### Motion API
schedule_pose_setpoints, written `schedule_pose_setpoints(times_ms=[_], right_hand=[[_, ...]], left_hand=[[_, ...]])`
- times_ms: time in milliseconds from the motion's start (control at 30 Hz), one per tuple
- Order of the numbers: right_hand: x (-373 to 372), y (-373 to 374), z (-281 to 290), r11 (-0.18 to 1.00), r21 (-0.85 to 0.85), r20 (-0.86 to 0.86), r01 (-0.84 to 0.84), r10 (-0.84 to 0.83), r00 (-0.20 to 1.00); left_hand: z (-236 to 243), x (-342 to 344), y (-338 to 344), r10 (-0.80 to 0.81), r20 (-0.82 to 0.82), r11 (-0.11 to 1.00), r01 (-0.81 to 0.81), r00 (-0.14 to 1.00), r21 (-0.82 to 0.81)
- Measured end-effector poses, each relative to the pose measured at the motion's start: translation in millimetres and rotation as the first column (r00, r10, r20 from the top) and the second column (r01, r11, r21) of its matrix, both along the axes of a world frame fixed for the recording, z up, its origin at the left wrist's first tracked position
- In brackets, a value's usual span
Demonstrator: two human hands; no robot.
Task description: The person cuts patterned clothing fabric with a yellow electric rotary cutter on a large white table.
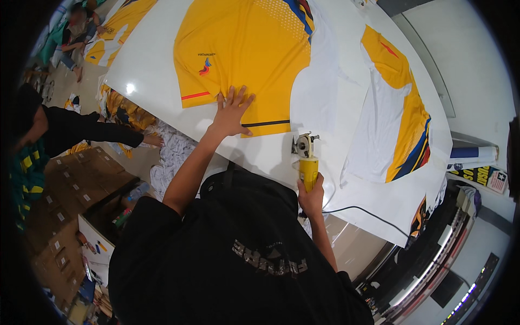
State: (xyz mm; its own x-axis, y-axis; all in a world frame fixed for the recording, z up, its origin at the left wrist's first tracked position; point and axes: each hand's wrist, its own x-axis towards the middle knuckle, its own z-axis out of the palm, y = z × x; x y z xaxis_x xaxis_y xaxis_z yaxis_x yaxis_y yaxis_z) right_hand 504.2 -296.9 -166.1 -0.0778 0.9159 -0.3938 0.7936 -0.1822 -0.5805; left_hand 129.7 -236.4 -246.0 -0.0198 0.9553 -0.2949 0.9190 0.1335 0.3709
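My left hand (230,112) lies with its fingers spread on a yellow fabric panel (241,46), near its lower left part. The panel has a red stripe, a black band, a small logo and a dotted blue-edged area, and white material shows beside it on the white table (141,62). My right hand (311,197) grips a yellow electric cutter (307,168), whose metal head sits just right of the panel's lower corner. A dark cord (357,207) runs from there to the right. Another yellow-and-white piece (403,132) with blue and red edging lies on the right.
A person (76,38) sits at the upper left among yellow pieces; another person's leg (108,124) reaches in at left. Fabric piles (168,157) and cardboard (76,184) lie below the table's left edge. Rolls (471,154) and long dark equipment (428,254) stand at right.
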Motion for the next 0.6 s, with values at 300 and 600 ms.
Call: schedule_pose_setpoints(times_ms=[300,600], right_hand=[[51.1,-13.7,78.0,0.654,-0.675,-0.495,0.343,-0.745,0.446],[54.3,-17.9,101.5,0.707,-0.593,-0.487,0.386,-0.696,0.528]], left_hand=[[-5.3,-0.8,0.6,0.010,0.014,1.000,-0.010,1.000,0.007],[-8.3,2.5,-0.2,0.019,0.017,1.000,-0.019,1.000,0.016]])
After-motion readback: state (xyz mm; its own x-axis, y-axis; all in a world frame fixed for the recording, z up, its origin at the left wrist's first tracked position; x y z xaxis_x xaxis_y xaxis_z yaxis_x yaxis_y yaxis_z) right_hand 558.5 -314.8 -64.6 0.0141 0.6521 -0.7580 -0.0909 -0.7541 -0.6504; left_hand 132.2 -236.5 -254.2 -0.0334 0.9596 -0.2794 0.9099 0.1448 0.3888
